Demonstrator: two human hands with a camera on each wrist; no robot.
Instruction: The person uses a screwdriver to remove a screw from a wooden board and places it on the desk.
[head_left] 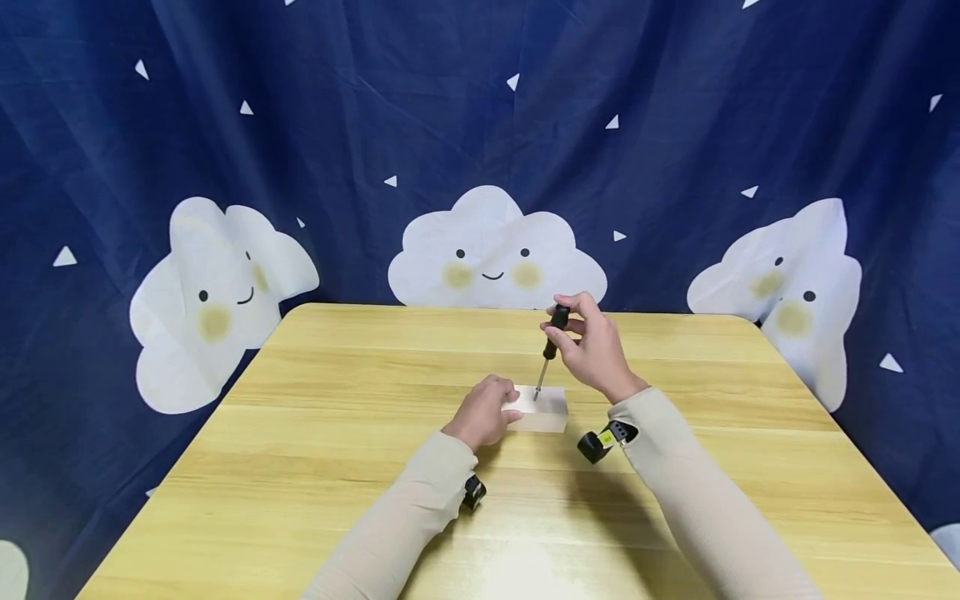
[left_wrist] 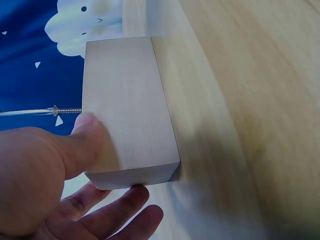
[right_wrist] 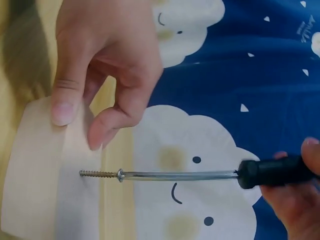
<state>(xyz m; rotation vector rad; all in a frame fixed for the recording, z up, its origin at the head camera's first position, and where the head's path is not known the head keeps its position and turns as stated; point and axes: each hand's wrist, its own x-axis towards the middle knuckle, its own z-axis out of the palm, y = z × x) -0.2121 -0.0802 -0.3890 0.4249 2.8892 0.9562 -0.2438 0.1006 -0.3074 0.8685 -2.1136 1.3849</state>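
A pale wooden block (head_left: 551,410) lies on the table, and my left hand (head_left: 483,411) grips its left end between thumb and fingers. From the block's top face a screw (right_wrist: 100,174) stands up, its tip at the wood and most of its thread showing. The shaft of a screwdriver (head_left: 556,327) meets the screw's head, slightly tilted in the head view. Up at the black handle (right_wrist: 275,171), my right hand (head_left: 594,346) holds it with thumb and fingertips. In the left wrist view my thumb (left_wrist: 87,135) presses the block's side near the screw.
The light wooden table (head_left: 337,467) reaches back to a dark blue curtain (head_left: 450,100) printed with white clouds. Black wrist cameras sit below both wrists, the right one (head_left: 596,446) hanging just above the tabletop.
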